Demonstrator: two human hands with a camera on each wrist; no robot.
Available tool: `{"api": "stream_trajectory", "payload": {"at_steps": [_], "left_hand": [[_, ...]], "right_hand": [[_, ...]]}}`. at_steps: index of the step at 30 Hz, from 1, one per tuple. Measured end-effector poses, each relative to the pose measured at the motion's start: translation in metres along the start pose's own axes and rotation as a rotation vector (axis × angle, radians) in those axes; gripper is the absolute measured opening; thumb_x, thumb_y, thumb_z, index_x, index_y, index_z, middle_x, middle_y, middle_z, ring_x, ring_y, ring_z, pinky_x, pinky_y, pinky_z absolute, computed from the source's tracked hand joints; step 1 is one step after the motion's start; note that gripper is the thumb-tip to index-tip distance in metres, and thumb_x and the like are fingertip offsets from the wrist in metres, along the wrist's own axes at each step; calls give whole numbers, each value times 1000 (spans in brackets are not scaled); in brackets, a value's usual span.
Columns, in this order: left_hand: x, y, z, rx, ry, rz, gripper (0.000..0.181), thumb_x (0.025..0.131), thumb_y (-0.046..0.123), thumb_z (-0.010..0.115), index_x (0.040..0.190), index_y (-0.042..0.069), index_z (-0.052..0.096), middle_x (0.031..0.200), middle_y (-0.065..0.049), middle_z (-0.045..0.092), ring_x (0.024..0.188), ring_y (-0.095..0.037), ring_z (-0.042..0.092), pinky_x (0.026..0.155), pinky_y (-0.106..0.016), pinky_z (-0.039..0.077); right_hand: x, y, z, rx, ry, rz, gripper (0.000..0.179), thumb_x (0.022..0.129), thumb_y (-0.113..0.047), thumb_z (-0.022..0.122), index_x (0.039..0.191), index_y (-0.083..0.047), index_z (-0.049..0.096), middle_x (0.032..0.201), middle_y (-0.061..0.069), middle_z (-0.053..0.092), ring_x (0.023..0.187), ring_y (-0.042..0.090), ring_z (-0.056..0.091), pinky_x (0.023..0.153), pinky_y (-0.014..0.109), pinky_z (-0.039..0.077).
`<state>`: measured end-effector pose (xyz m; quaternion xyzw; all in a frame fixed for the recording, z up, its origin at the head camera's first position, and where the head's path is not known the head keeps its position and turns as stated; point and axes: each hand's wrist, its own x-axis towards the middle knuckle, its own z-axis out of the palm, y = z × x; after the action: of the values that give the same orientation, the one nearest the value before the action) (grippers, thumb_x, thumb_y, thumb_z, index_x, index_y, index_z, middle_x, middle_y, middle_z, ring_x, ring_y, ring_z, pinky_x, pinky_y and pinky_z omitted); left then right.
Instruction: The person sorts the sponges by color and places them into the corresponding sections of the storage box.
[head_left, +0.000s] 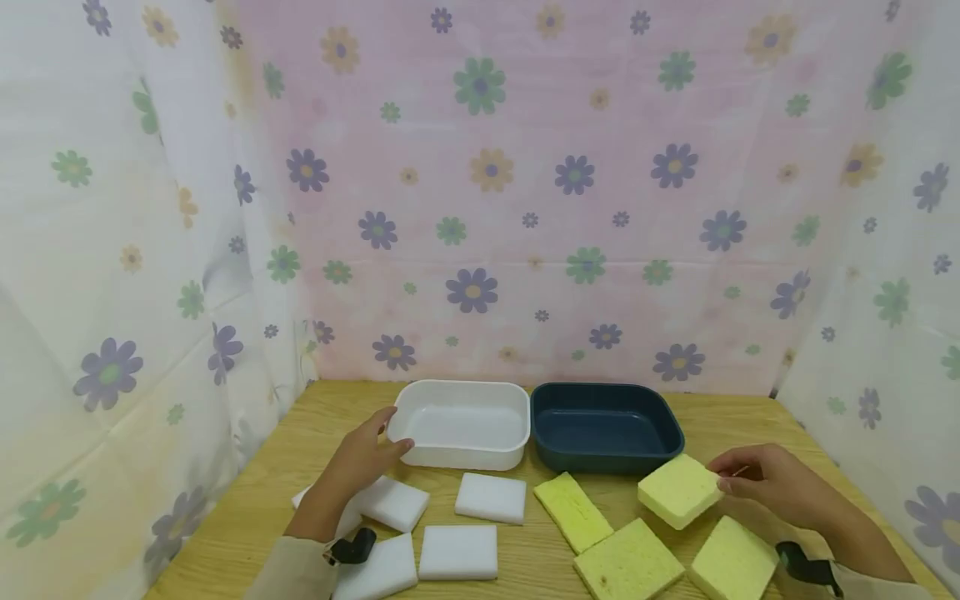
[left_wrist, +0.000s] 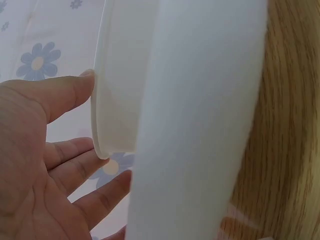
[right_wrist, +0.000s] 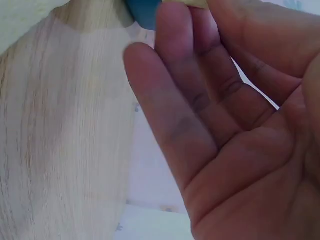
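Observation:
My left hand [head_left: 365, 454] rests at the left end of a white rectangular dish [head_left: 465, 458], fingers loosely extended. In the left wrist view its thumb tip meets the dish's rim [left_wrist: 98, 110], and other fingertips lie near the corner. A large white sponge surface [left_wrist: 200, 120] fills the middle of that view. With thumb and fingertips my right hand [head_left: 776, 483] pinches the edge of a thick yellow sponge [head_left: 678, 492], tilted near the front right corner of a dark blue dish [head_left: 600, 463]. In the right wrist view its palm [right_wrist: 240, 165] faces the camera.
Several white sponges [head_left: 458, 552] lie on the wooden table [head_left: 300, 433] at front left, some partly behind my left arm. More yellow sponges [head_left: 628, 560] lie at front right. The dishes stand side by side before a flowered cloth backdrop [head_left: 525, 250], which also walls both sides.

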<state>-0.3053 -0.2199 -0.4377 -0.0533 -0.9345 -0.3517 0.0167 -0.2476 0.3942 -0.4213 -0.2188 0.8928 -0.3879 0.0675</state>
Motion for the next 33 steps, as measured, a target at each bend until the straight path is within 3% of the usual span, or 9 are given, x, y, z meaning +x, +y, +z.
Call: {"api": "stream_trajectory", "payload": {"at_steps": [2,5,10,13,18,23,27,33], "left_hand": [[1,-1,0,2,-1,3,79,99,44,69,161,9,35,159,-24,44,143,-47,46,109,-64,45],[1,-1,-1,4,1,10,79,99,45,69,161,9,35,159,-25,44,142,-47,47,109,-64,44],[1,-2,-2,-7,-1,10,79,99,45,69,161,9,35,159,-25,44,142,-47,47,109,-64,45],[1,-3,-1,-18,-2,13,80,99,46,69,161,9,35,159,-24,44,143,-47,46,108,-63,46],[0,-3,0,-27,-2,10,79,98,46,69,161,11,36,159,-24,44,143,-47,45,106,-61,49],[0,1,0,-30,-2,3,79,97,47,70,160,11,38,158,-25,45,142,-47,46,103,-61,51],[-1,1,0,-38,-4,-3,79,98,46,70,160,11,37,159,-24,44,143,-47,45,104,-61,50],[0,1,0,-53,-6,-6,80,98,44,70,162,12,34,162,-22,40,146,-45,43,106,-61,49]], "right_hand": [[-1,0,-1,5,11,2,32,103,-17,65,126,5,67,116,16,70,95,1,69,76,30,62],[-2,-1,-4,103,-11,4,35,104,-14,62,130,10,63,118,19,67,98,6,72,79,34,63],[-5,-3,-8,298,-66,43,42,107,-12,57,137,17,54,120,6,68,103,17,74,86,42,62],[-7,-4,-9,369,-67,87,40,107,-13,57,138,13,55,120,-4,70,106,17,74,89,40,62],[-6,-5,-6,570,-99,130,31,107,-8,56,134,4,64,121,-2,71,110,19,73,97,42,58],[-3,-5,-4,760,-141,108,29,108,-1,49,129,-4,69,121,1,73,112,18,73,100,38,57],[-1,-7,-3,815,-119,105,31,109,-2,46,125,-9,72,118,-1,73,112,15,72,100,35,57],[8,-14,-2,797,-37,128,29,110,-5,48,118,-12,74,112,-3,74,107,14,74,96,32,58]]}}
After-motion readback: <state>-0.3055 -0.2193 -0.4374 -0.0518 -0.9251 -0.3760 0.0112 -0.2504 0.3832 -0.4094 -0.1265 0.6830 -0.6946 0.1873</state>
